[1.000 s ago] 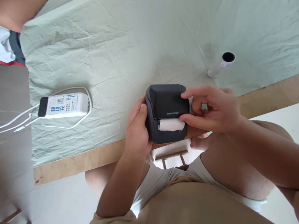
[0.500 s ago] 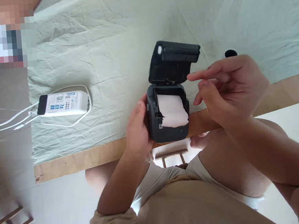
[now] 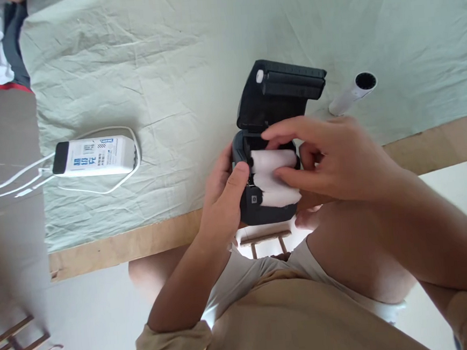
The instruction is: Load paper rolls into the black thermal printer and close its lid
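A small black thermal printer [image 3: 269, 215] is tilted up at the table's front edge, its lid [image 3: 252, 106] swung open away from me. My left hand [image 3: 225, 197] is wrapped round the printer's left side, the thumb pressing on its rim near the paper. Inside the printer sits a white paper roll [image 3: 262, 161], with its loose end pulled out over the front. My right hand [image 3: 333, 156] has its index finger behind the roll and its thumb on the paper in front, gripping the roll between them. The other right fingers curl beside the printer.
On the cloth-covered table [image 3: 161, 83], a white tube with a dark open end [image 3: 343, 100] stands behind my right hand. A white charging box [image 3: 98, 156] with cables lies to the left. Part of another person shows at the upper left; a wooden stool [image 3: 18, 345] stands at the lower left.
My right hand has moved left into the printer, onto the paper roll. My left thumb has shifted onto the printer's rim. The roll now shows higher in its compartment.
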